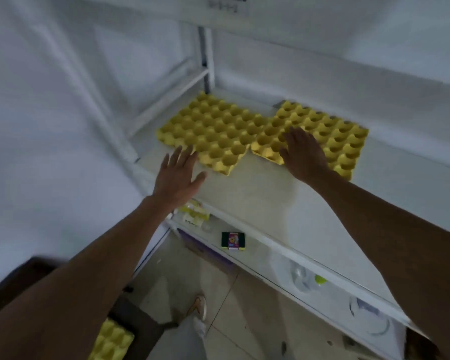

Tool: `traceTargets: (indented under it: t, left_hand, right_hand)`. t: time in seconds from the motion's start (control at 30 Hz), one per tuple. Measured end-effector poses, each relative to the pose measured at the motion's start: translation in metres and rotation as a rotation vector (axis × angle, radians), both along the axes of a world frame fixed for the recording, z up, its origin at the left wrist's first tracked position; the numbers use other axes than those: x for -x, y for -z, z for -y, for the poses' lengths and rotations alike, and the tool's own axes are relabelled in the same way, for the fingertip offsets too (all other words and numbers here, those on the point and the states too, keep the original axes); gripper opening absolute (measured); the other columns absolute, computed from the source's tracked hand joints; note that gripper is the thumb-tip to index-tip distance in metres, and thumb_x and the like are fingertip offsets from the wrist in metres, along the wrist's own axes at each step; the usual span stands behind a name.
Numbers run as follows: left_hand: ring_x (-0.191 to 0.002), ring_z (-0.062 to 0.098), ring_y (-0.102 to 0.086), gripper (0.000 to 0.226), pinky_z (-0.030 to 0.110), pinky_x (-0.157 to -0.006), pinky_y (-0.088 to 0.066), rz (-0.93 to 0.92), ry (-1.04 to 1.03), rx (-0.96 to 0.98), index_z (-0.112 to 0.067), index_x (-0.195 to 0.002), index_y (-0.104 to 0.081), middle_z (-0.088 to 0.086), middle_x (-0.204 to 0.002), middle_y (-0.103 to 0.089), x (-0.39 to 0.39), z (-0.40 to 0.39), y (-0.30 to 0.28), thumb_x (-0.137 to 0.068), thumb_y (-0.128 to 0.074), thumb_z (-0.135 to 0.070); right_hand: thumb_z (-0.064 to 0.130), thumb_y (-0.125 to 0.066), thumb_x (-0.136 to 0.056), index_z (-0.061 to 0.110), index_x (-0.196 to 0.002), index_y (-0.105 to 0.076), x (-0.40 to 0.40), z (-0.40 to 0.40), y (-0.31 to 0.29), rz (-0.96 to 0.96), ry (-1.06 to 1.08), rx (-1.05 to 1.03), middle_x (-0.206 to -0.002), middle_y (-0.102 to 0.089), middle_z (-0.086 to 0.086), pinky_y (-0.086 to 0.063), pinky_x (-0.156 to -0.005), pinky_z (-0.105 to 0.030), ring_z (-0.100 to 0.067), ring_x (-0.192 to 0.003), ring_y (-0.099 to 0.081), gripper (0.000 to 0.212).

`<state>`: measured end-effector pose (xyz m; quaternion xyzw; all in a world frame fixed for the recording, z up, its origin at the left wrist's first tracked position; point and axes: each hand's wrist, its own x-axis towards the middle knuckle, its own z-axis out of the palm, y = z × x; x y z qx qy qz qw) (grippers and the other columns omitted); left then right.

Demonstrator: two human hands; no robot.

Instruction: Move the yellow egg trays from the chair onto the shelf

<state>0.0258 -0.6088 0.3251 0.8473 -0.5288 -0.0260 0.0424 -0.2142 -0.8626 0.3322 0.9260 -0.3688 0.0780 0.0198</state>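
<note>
Two yellow egg trays lie flat side by side on the white shelf (257,193). The left tray (213,131) sits near the shelf's back left corner, the right tray (330,133) touches it at one corner. My left hand (177,175) hovers open, fingers spread, at the front left edge of the left tray. My right hand (303,154) rests flat, palm down, on the front part of the right tray. A further yellow egg tray (112,341) lies on the dark chair (140,323) at the bottom left, partly cut off by the frame.
A lower shelf (244,253) holds a small colourful packet (233,240), yellow-labelled packs (192,211) and clear plastic items (304,279). White sheeting covers the wall at left. A tiled floor and a foot (199,307) show below.
</note>
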Motion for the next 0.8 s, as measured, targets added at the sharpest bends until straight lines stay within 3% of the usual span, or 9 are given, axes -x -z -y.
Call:
traceTargets:
  t: [0.2,0.37,0.53,0.8]
  left_hand:
    - [-0.161,0.028,-0.017,0.070,0.048,-0.129,-0.019,-0.065,-0.385,0.088,-0.015,-0.162,-0.032,0.005,-0.173,-0.021,0.078,-0.154,0.002,-0.105,-0.039,-0.054]
    - [-0.161,0.029,-0.017,0.071,0.046,-0.129,-0.020,-0.110,-0.676,-0.062,-0.010,-0.163,-0.030,0.009,-0.171,-0.026,0.150,-0.299,0.004,-0.106,-0.038,-0.051]
    - [-0.157,0.029,-0.026,0.069,0.046,-0.125,-0.028,-0.179,-0.930,-0.180,-0.012,-0.159,-0.035,0.009,-0.168,-0.031,0.217,-0.440,0.013,-0.104,-0.039,-0.054]
    - [-0.153,0.033,-0.031,0.069,0.048,-0.125,-0.028,-0.305,-1.091,-0.288,-0.008,-0.156,-0.035,0.014,-0.164,-0.036,0.293,-0.567,0.056,-0.104,-0.035,-0.053]
  right_hand:
    - [0.033,-0.041,-0.105,-0.002,-0.140,-0.056,-0.028,-0.102,-0.044,0.052,-0.511,0.103,-0.150,-0.050,-0.022,-0.032,-0.118,-0.047,-0.038,-0.141,-0.046,0.051]
    - [0.031,-0.042,-0.106,0.000,-0.140,-0.053,-0.053,-0.232,-0.034,-0.033,-0.838,0.029,-0.147,-0.052,-0.018,-0.029,-0.117,-0.043,-0.032,-0.141,-0.044,0.047]
    - [0.034,-0.042,-0.103,0.001,-0.126,-0.059,-0.064,-0.361,0.003,-0.170,-0.968,-0.128,-0.134,-0.059,-0.019,-0.041,-0.105,-0.044,-0.033,-0.127,-0.053,0.043]
    - [0.037,-0.032,-0.107,0.003,-0.130,-0.053,-0.058,-0.517,0.066,-0.497,-1.045,-0.378,-0.141,-0.051,-0.017,-0.042,-0.105,-0.043,-0.033,-0.133,-0.047,0.046]
